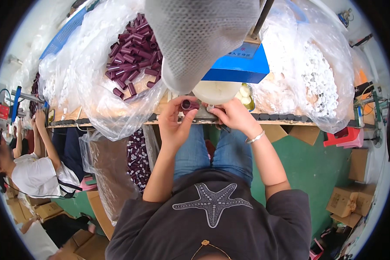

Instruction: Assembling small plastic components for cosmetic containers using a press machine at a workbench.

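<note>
My left hand [172,125] is closed around a short maroon plastic tube [189,105], its open end tilted up. Close beside it, my right hand [239,116] pinches a small whitish part [210,108], too small to make out its kind. Both hands are at the table's front edge, below a bench machine with a blue block [242,65] and a round off-white disc [219,90]. A grey-white mesh-textured cover [199,34] hides much of the machine. The disc partly hides the right fingertips.
Maroon tubes [136,56] lie heaped on plastic sheeting at the left. Small white rings [320,82] fill a clear bag on the right. Below the table edge, a lined box holds maroon-and-white pieces [138,160]. A co-worker in a white shirt [37,175] sits at far left.
</note>
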A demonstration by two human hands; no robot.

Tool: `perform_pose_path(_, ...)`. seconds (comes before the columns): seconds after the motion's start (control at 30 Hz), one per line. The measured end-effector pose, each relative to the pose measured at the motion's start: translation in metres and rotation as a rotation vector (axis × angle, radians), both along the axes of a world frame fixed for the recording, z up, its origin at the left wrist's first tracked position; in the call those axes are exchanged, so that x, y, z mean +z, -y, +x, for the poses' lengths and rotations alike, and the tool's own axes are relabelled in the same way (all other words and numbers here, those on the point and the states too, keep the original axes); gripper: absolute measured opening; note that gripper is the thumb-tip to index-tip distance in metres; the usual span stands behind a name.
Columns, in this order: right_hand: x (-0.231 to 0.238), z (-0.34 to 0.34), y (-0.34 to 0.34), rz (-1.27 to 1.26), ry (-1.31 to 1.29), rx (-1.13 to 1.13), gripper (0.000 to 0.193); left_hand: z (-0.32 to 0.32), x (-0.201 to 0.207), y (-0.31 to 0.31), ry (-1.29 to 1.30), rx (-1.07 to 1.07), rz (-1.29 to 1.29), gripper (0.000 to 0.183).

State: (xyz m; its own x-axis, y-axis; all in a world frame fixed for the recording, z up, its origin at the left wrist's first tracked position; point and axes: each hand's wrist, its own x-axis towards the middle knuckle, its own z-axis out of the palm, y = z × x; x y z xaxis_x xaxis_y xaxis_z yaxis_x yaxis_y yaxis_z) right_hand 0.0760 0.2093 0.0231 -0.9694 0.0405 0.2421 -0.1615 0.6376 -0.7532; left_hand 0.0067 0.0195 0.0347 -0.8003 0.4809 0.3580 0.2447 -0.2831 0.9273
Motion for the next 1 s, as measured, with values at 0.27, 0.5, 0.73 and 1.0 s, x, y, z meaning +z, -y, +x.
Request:
perform_pose_path(0.27,0.007,0.001,0.0,0.031,0.095,-0.018,0.012,0.0,0.001,-0.001,-0.005,0.004,-0.013,0.033)
perform_pose_path(0.5,0.003,0.012,0.037,0.299,-0.062,-0.32,0.01,0.002,0.003,-0.003,0.005,0.038,0.042,0.028)
perform_pose_path(0.73,0.002,0.014,0.019,0.265,-0.126,-0.199,0.017,0.005,-0.004,-0.012,-0.019,-0.028,0.013,0.032)
perform_pose_path(1.0,0.002,0.062,0.022,-0.24,-0.108,-0.362,0.02,0.015,-0.025,-0.038,-0.237,0.132,-0.372,0.03)
